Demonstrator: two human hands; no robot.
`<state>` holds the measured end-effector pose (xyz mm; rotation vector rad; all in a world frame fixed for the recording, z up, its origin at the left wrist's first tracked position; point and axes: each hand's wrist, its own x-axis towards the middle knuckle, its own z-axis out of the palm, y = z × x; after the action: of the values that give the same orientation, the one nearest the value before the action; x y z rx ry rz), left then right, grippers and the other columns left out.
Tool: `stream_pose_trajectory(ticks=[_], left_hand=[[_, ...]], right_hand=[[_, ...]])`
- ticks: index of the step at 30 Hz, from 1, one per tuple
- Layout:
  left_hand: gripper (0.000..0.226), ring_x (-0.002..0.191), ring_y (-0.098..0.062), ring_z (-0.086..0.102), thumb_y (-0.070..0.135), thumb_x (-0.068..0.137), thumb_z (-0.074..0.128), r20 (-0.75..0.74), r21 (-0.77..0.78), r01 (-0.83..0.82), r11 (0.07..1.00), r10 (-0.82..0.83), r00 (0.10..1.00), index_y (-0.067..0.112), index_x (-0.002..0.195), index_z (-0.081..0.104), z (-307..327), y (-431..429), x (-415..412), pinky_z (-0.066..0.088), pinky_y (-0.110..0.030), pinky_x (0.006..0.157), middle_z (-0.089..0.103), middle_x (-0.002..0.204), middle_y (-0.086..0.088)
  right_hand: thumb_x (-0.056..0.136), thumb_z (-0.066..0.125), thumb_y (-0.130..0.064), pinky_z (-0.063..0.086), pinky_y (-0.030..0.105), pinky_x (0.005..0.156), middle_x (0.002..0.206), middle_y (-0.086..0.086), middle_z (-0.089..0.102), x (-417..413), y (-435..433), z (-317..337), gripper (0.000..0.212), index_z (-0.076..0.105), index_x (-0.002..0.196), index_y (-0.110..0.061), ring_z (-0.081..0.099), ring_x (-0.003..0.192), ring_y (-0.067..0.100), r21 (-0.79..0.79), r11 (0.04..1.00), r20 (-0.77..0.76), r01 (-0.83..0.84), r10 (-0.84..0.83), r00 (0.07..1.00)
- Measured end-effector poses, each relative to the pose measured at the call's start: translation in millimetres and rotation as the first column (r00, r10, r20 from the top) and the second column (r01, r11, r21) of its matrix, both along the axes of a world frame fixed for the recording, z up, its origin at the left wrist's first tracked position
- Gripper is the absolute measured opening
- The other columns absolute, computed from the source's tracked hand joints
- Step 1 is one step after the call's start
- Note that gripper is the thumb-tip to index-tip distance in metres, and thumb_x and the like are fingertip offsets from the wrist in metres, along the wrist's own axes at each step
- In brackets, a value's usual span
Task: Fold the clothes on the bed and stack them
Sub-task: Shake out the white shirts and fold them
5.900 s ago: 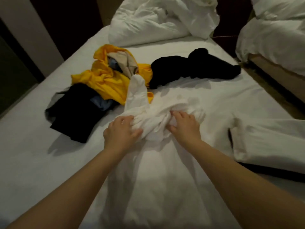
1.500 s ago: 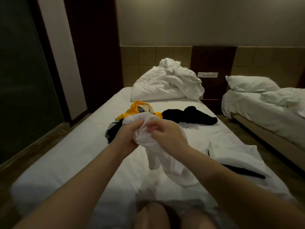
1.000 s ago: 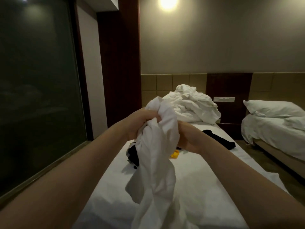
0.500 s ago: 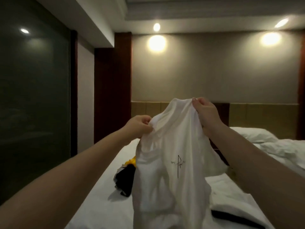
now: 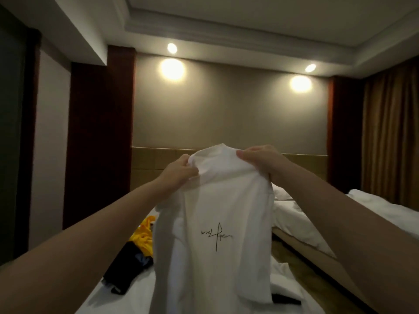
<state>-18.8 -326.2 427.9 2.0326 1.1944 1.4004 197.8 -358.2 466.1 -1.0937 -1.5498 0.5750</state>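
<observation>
In the head view a white T-shirt with a thin black script print hangs in the air above the bed, the left hand and right hand each pinched shut on its top edge, close together near the collar. It looks light, soft and limp, so I judge a wider hold at the shoulder seams would spread it flat. Bare sheet lies low on the left, while a yellow garment and a black garment crowd the space behind.

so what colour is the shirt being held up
White, with a thin dark scribbled mark on it; the shirt shows clearly in the head view.
</observation>
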Motion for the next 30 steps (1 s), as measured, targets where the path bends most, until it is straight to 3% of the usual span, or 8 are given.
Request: stream_pose_trajectory(ticks=[3,6,9,13,18,22,26,30], left_hand=[[0.012,0.082,-0.027,0.055,0.009,0.082,0.055,-0.266,0.21,-0.113,0.971,0.168,0.949,0.012,0.094,0.054,-1,10,13,0.042,-0.034,0.069,0.06,0.089,-0.009],[0.013,0.091,-0.03,0.056,0.008,0.083,0.054,-0.283,0.358,-0.155,0.921,0.265,0.922,0.012,0.094,0.059,5,20,23,0.041,-0.034,0.074,0.063,0.095,-0.011],[0.013,0.09,-0.024,0.056,0.017,0.087,0.058,-0.269,0.301,-0.143,0.943,0.228,0.936,0.013,0.097,0.065,12,29,24,0.042,-0.032,0.074,0.064,0.092,-0.005],[0.021,0.072,-0.017,0.049,0.023,0.078,0.07,-0.079,0.129,-0.065,0.99,0.075,0.994,0.002,0.081,0.068,27,36,18,0.032,-0.029,0.06,0.056,0.073,-0.004],[0.03,0.072,-0.014,0.059,0.034,0.073,0.076,0.135,-0.146,0.338,0.93,-0.32,0.938,0.011,0.091,0.071,46,21,12,0.046,-0.023,0.062,0.066,0.081,-0.004],[0.025,0.081,-0.013,0.068,0.027,0.087,0.062,0.341,-0.116,0.521,0.846,-0.459,0.821,0.012,0.105,0.068,69,4,2,0.056,-0.021,0.068,0.068,0.11,-0.011],[0.032,0.076,-0.015,0.068,0.037,0.092,0.051,0.416,-0.162,0.621,0.767,-0.518,0.748,0.011,0.098,0.069,87,-17,-9,0.056,-0.026,0.067,0.07,0.101,-0.006],[0.025,0.074,-0.016,0.071,0.033,0.086,0.059,0.363,-0.136,0.565,0.814,-0.49,0.793,0.014,0.085,0.076,104,-27,-23,0.054,-0.023,0.056,0.072,0.096,-0.008]], right_hand=[[0.083,0.07,-0.026,0.046,0.014,0.052,0.069,0.001,0.064,11,-17,0,0.018,0.07,0.085,-0.008,0.058,0.059,0.011,0.044,0.995,0.151,0.092,-0.098,0.984],[0.086,0.064,-0.032,0.047,0.022,0.066,0.077,-0.001,0.066,23,-26,10,0.02,0.07,0.092,-0.014,0.061,0.073,0.013,0.19,0.945,0.111,0.266,-0.29,0.95],[0.088,0.059,-0.035,0.048,0.033,0.086,0.097,0.006,0.068,40,-36,28,0.031,0.069,0.106,-0.011,0.062,0.092,0.022,0.255,0.864,-0.008,0.435,-0.448,0.894],[0.092,0.055,-0.031,0.044,0.042,0.098,0.112,0.014,0.063,64,-53,55,0.035,0.065,0.112,-0.004,0.057,0.101,0.029,0.278,0.794,-0.015,0.541,-0.559,0.829],[0.094,0.049,-0.035,0.045,0.041,0.094,0.117,0.017,0.061,77,-67,83,0.037,0.066,0.113,-0.006,0.055,0.108,0.034,0.298,0.728,0.149,0.618,-0.675,0.723],[0.092,0.053,-0.035,0.045,0.035,0.086,0.111,0.013,0.063,84,-78,95,0.035,0.066,0.112,-0.01,0.056,0.1,0.028,0.331,0.706,0.108,0.626,-0.688,0.718],[0.093,0.049,-0.035,0.04,0.031,0.08,0.112,0.012,0.063,78,-82,105,0.036,0.066,0.112,-0.01,0.055,0.1,0.026,0.398,0.7,0.133,0.593,-0.684,0.718],[0.095,0.046,-0.028,0.041,0.034,0.083,0.108,0.015,0.063,72,-86,117,0.035,0.068,0.105,-0.003,0.054,0.106,0.032,0.392,0.702,0.174,0.595,-0.692,0.701]])
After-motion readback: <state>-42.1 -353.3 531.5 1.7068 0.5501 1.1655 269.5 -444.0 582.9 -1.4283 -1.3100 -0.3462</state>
